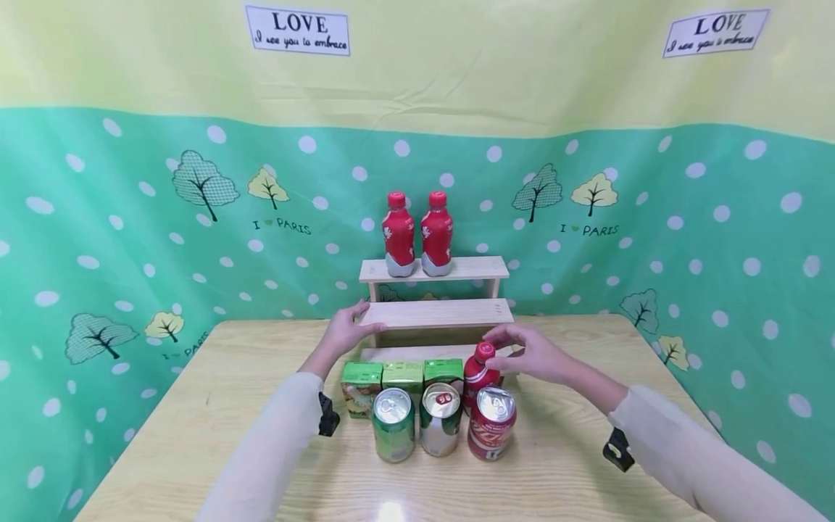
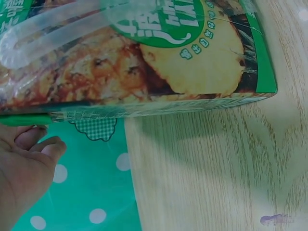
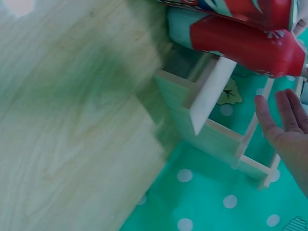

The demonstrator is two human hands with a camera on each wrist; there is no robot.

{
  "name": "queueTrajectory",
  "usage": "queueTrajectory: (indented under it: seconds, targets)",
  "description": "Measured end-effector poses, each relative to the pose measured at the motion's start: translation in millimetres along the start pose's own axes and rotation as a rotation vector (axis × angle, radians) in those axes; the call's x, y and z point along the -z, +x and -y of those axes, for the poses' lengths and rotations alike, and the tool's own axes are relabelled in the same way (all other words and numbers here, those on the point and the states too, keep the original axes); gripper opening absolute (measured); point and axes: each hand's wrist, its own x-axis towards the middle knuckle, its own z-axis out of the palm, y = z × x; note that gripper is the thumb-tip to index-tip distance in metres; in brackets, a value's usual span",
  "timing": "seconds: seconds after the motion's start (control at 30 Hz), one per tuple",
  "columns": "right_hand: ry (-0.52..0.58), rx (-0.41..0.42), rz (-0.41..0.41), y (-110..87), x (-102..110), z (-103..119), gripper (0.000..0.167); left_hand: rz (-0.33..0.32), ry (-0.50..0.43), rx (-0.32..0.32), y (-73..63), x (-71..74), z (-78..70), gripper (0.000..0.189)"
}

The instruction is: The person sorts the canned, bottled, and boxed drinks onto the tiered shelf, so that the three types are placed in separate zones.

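My left hand [image 1: 343,332] holds the left end of the stepped wooden shelf [image 1: 437,313], fingers at the middle board and thumb in front; in the left wrist view, a juice box hides that contact. With thumb and fingers about the cap, my right hand [image 1: 531,355] grips a red bottle [image 1: 478,377] standing upright at the shelf's lower right. Its lower part is behind a red can [image 1: 492,424]. In the right wrist view the bottle [image 3: 245,45] lies across the top, with some fingers [image 3: 266,118] of that hand stretched out beside it.
Two red bottles [image 1: 399,235] stand on the top board. Before the lowest board is a row of three green juice boxes [image 1: 362,391]. A green can [image 1: 393,428] and a green-and-white can [image 1: 440,420] stand ahead of them. A polka-dot cloth [image 1: 313,181] hangs behind the wooden table [image 1: 248,377].
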Motion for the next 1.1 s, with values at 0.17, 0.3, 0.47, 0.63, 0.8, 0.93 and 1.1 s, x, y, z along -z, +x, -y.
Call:
queueTrajectory:
  seconds: [0.17, 0.3, 0.47, 0.63, 0.8, 0.93, 1.1]
  targets:
    - [0.036, 0.002, 0.015, -4.2, -6, -10, 0.053, 0.006, -0.010, 0.011, -1.7, 0.8, -1.3, 0.079]
    - [0.066, -0.011, 0.024, -5.8, -11, -17, 0.057, 0.007, -0.011, 0.007, -2.4, 1.0, -2.0, 0.080]
    - [0.093, -0.030, 0.037, -6.4, -17, -23, 0.061, 0.008, -0.012, 0.013, -1.3, 1.1, -1.0, 0.082]
    - [0.087, -0.034, 0.032, -5.6, -21, -27, 0.059, 0.006, -0.016, 0.019, -1.0, 0.9, -0.6, 0.081]
    - [0.102, -0.033, 0.022, -3.5, -25, -30, 0.061, 0.004, -0.017, 0.022, -0.5, 0.6, 0.3, 0.080]
    - [0.128, -0.036, 0.019, -1.9, -29, -32, 0.061, 0.004, -0.020, 0.027, -1.5, 0.6, -0.7, 0.081]
    - [0.145, -0.056, 0.012, -0.8, -33, -33, 0.062, 0.002, -0.015, 0.025, -2.8, 0.5, -2.5, 0.080]
